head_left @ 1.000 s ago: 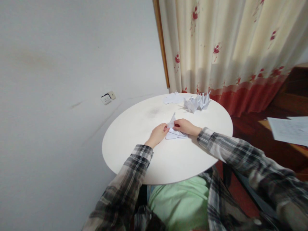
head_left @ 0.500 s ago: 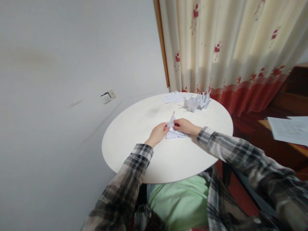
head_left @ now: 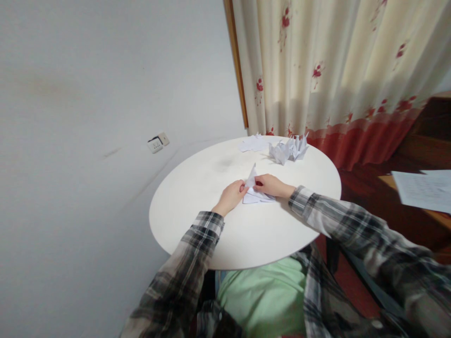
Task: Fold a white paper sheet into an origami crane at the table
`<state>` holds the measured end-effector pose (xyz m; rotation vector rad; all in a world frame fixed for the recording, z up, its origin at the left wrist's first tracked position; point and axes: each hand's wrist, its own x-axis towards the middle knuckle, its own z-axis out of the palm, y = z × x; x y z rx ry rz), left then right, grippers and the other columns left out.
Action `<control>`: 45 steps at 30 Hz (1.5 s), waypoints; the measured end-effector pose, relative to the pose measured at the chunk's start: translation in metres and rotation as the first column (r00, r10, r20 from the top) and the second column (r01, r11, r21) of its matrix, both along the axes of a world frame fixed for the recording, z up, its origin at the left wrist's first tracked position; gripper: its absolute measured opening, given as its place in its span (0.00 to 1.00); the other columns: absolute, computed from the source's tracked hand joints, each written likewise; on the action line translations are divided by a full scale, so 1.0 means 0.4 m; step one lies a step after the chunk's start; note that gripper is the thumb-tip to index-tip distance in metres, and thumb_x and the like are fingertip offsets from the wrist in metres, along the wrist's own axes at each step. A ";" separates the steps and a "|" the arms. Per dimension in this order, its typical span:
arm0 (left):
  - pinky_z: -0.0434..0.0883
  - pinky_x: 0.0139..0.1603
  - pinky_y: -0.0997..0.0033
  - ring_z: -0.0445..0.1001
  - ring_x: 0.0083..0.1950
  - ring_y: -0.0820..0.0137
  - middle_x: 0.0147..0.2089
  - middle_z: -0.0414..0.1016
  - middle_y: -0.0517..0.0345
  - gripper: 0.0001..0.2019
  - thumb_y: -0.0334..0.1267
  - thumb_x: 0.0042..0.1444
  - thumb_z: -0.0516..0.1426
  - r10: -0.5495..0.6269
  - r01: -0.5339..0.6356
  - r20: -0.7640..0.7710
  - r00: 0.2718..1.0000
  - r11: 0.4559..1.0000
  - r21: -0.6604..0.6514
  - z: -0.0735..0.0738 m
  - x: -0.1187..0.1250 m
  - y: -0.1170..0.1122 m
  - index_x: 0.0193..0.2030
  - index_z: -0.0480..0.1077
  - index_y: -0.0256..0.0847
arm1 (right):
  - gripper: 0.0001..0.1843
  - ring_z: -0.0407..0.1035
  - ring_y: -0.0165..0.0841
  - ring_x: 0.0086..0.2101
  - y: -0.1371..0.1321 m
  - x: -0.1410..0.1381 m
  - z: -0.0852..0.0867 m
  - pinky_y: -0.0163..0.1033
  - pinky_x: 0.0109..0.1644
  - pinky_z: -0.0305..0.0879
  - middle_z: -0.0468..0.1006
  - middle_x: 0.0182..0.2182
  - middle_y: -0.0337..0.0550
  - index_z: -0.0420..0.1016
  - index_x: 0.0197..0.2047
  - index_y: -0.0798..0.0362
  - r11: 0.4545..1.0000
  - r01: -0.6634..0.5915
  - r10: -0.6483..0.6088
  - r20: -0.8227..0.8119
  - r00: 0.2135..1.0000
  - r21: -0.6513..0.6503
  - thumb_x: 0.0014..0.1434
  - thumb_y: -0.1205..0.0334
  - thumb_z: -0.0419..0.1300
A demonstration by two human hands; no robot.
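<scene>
A partly folded piece of white paper (head_left: 254, 192) lies near the middle of the round white table (head_left: 197, 206), with one pointed flap standing up. My left hand (head_left: 230, 196) pinches the paper's left side, fingers closed on it. My right hand (head_left: 272, 185) grips the paper from the right, thumb and fingers pressed at the base of the raised flap. Both wrists rest on the tabletop, in plaid sleeves.
At the table's far edge lie several folded white paper figures (head_left: 289, 148) and a flat white sheet (head_left: 252, 143). A flowered cream and red curtain (head_left: 334, 75) hangs behind. Papers (head_left: 421, 188) rest on a wooden surface at the right. A wall socket (head_left: 158, 142) sits at the left.
</scene>
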<state>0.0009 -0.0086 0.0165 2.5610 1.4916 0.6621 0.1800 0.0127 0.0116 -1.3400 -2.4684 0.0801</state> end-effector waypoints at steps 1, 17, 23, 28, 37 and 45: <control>0.56 0.28 0.74 0.62 0.28 0.74 0.27 0.65 0.61 0.09 0.42 0.53 0.48 -0.006 0.005 0.001 1.000 1.000 0.004 -0.002 -0.001 0.001 0.29 0.63 0.39 | 0.11 0.64 0.29 0.28 0.001 0.000 -0.001 0.31 0.29 0.49 0.74 0.29 0.43 0.70 0.33 0.56 1.000 0.000 0.000 0.002 1.000 0.002 0.53 0.58 0.51; 0.57 0.29 0.74 0.62 0.28 0.73 0.26 0.64 0.61 0.08 0.41 0.53 0.48 0.009 -0.009 0.001 1.000 1.000 -0.008 0.005 0.004 -0.004 0.29 0.63 0.39 | 0.12 0.65 0.29 0.30 -0.004 -0.002 0.002 0.31 0.30 0.50 0.74 0.30 0.43 0.70 0.34 0.55 1.000 0.016 -0.016 0.005 1.000 -0.012 0.54 0.57 0.51; 0.57 0.28 0.74 0.62 0.28 0.73 0.26 0.65 0.61 0.09 0.41 0.53 0.48 0.012 -0.012 -0.005 1.000 1.000 -0.009 0.005 0.004 -0.004 0.29 0.63 0.39 | 0.12 0.65 0.30 0.30 -0.006 -0.002 -0.001 0.31 0.30 0.50 0.74 0.31 0.43 0.70 0.35 0.55 1.000 0.017 -0.017 0.006 1.000 -0.007 0.54 0.57 0.51; 0.56 0.28 0.74 0.61 0.28 0.74 0.26 0.64 0.61 0.09 0.41 0.53 0.48 -0.004 0.004 0.000 1.000 1.000 0.003 0.002 0.004 -0.002 0.28 0.62 0.39 | 0.12 0.65 0.30 0.30 -0.004 -0.002 -0.004 0.31 0.29 0.50 0.74 0.31 0.43 0.70 0.34 0.55 1.000 0.015 -0.015 0.005 1.000 0.011 0.54 0.56 0.50; 0.56 0.27 0.74 0.61 0.27 0.73 0.25 0.64 0.61 0.09 0.40 0.53 0.48 0.012 -0.013 -0.005 1.000 1.000 -0.017 0.009 0.009 -0.006 0.28 0.62 0.39 | 0.13 0.65 0.30 0.30 -0.006 -0.003 0.005 0.31 0.30 0.50 0.74 0.31 0.44 0.70 0.35 0.55 1.000 0.015 -0.015 0.013 1.000 -0.011 0.54 0.56 0.51; 0.55 0.27 0.75 0.61 0.27 0.74 0.26 0.64 0.61 0.09 0.41 0.54 0.47 -0.007 0.007 -0.012 1.000 1.000 0.001 0.004 0.003 -0.002 0.28 0.62 0.39 | 0.12 0.64 0.29 0.28 -0.002 -0.001 0.000 0.31 0.29 0.49 0.74 0.30 0.43 0.69 0.33 0.55 1.000 -0.005 0.005 -0.010 1.000 -0.002 0.54 0.57 0.50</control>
